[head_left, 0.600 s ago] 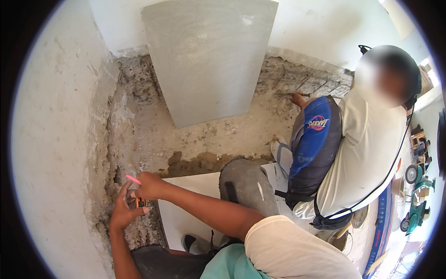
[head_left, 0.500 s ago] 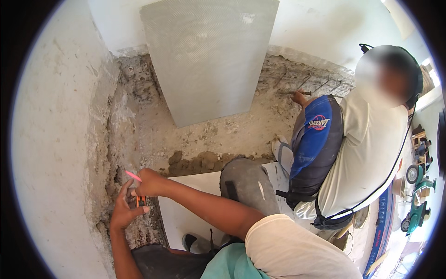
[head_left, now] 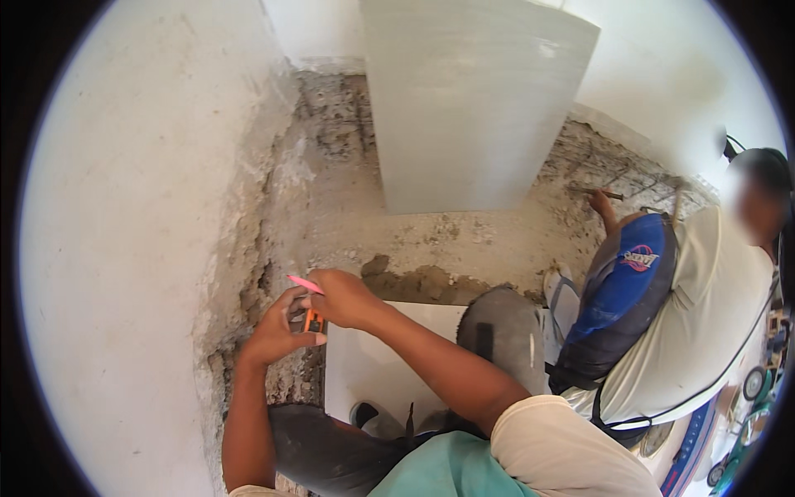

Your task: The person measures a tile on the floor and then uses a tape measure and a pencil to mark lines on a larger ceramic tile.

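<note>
In front of the rough base of the left wall, my two hands are close together. My left hand (head_left: 269, 333) is closed around a small orange and black tape measure (head_left: 313, 321), its thumb along the lower side. Right beside it, my right hand (head_left: 346, 300) is closed on a pink pen (head_left: 304, 283) that sticks out to the left past the fingers. My right fingertips meet the top of the tape measure, and some left fingers are hidden behind them. Whether any blade is pulled out cannot be seen.
A large white tile (head_left: 373, 364) lies under my legs, with wet mortar (head_left: 431, 284) along its far edge. A big grey tile (head_left: 472, 108) leans on the far wall. To the right another person (head_left: 712, 290) crouches, a hand (head_left: 603, 207) gripping a rod-like tool (head_left: 611, 195).
My view has turned left, so the whole scene sits farther right. Both hands keep their hold on the tape measure and the pen, with little change in pose.
</note>
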Action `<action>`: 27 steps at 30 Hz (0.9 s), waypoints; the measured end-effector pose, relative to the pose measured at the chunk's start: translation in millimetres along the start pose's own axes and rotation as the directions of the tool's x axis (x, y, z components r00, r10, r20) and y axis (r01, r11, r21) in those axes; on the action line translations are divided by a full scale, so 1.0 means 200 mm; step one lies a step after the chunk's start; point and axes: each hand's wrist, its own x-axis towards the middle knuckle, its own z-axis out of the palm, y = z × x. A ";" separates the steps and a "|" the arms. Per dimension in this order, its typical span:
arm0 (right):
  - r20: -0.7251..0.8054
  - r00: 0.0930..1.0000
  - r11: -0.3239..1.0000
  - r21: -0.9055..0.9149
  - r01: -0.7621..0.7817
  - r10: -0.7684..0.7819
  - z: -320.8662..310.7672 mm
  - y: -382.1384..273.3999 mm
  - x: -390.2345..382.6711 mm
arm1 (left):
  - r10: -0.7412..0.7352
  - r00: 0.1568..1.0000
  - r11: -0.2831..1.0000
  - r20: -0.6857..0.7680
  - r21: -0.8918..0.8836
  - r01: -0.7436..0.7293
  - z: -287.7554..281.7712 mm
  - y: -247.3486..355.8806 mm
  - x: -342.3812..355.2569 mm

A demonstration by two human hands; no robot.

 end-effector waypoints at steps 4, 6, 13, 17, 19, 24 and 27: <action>0.002 0.999 0.997 -0.055 -0.053 0.053 -0.02 -0.03 0.00 | 0.037 0.997 0.999 0.063 -0.034 -0.035 -0.01 -0.06 0.01; -0.074 0.997 0.998 -0.053 -0.032 0.028 -0.09 -0.07 0.02 | -0.087 0.994 0.996 0.060 0.014 0.086 -0.02 -0.11 0.00; -0.512 0.859 1.000 -0.015 -0.014 0.004 -0.33 -0.05 0.12 | -0.214 0.962 0.957 0.170 0.233 0.172 -0.10 -0.24 -0.06; -0.423 0.876 0.970 0.038 -0.239 0.233 -0.49 -0.01 0.13 | -0.241 0.944 0.970 0.226 0.064 0.233 -0.03 -0.13 -0.01; -0.538 0.830 0.989 0.062 -0.132 0.145 -0.44 -0.05 0.13 | -0.259 0.936 0.966 0.240 0.037 0.258 -0.04 -0.07 -0.01; -0.555 0.831 0.998 0.068 -0.006 0.043 -0.13 -0.02 0.08 | -0.349 0.929 0.900 0.123 -0.233 0.369 -0.08 -0.12 -0.06; -0.229 0.973 0.981 0.188 0.040 0.004 0.13 0.03 -0.03 | -0.320 0.946 0.879 0.039 -0.361 0.312 -0.12 -0.19 -0.04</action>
